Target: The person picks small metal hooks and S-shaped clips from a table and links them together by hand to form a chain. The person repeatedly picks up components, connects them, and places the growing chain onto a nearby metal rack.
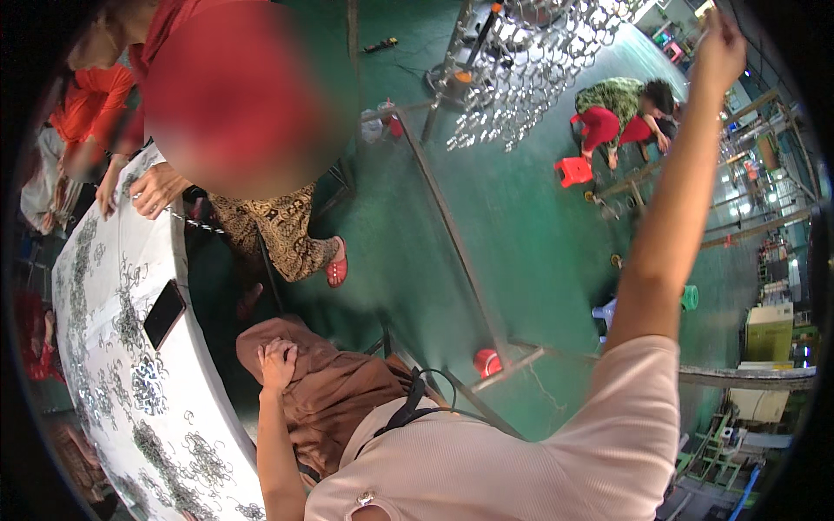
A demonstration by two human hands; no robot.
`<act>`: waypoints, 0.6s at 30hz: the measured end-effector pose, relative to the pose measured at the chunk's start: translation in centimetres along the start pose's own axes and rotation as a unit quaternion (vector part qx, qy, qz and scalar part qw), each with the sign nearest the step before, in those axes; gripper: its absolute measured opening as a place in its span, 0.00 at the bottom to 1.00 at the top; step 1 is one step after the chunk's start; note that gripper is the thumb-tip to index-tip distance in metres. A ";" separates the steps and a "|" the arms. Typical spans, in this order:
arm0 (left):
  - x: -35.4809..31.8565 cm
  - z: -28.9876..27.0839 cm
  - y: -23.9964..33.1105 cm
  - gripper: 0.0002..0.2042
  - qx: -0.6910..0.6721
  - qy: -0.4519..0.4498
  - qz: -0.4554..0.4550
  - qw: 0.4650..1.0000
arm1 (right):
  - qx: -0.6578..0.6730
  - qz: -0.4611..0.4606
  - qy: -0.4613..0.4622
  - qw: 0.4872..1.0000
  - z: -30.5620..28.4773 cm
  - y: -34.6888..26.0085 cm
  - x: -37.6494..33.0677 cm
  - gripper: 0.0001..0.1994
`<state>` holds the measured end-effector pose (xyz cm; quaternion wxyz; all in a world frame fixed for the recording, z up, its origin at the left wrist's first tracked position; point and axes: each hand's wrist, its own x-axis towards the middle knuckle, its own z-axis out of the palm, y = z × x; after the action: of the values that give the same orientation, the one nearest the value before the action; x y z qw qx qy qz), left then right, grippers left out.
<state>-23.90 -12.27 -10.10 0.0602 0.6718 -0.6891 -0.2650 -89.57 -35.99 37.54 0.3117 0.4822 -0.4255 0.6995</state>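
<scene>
My left hand point(278, 363) rests on the brown cloth point(334, 391) over my knee, fingers lying on it and nothing in them. My right arm stretches far up to the right. At its end my right hand point(723, 48) is raised near the rim of the view with its fingers drawn together; whether anything is in them is too small to make out. Left of my knee stands a white-covered table point(204, 365), strewn with small dark wire rings point(207, 460) in loose piles. A dark phone point(164, 314) lies near its edge.
Across the table corner, a person in a red head covering point(243, 95) holds a silvery chain point(204, 227). Rows of shiny metal links point(521, 78) hang at the top. Another person point(612, 113) crouches near a red stool point(573, 171). Metal frame bars point(447, 221) cross the green floor.
</scene>
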 end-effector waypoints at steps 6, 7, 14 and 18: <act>0.8 0.5 0.6 0.10 0.000 0.011 0.056 0.998 | -0.143 0.283 -0.179 0.931 -9.3 13.6 -26.7 0.11; 0.4 0.2 0.2 0.10 0.002 0.017 0.051 0.999 | -0.116 0.379 -0.217 0.892 -8.6 12.1 -30.4 0.10; 0.9 0.5 1.0 0.10 -0.001 0.023 0.059 0.998 | -0.229 0.387 -0.341 0.826 -8.2 12.6 -37.7 0.13; 0.7 0.7 0.9 0.10 0.004 0.029 0.048 0.998 | -0.263 0.368 -0.375 0.809 -6.3 8.4 -36.5 0.13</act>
<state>-25.07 -12.81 -10.50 0.0898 0.6453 -0.7199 -0.2392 -86.83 -35.01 -0.31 -0.0379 0.4138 -0.8228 0.3876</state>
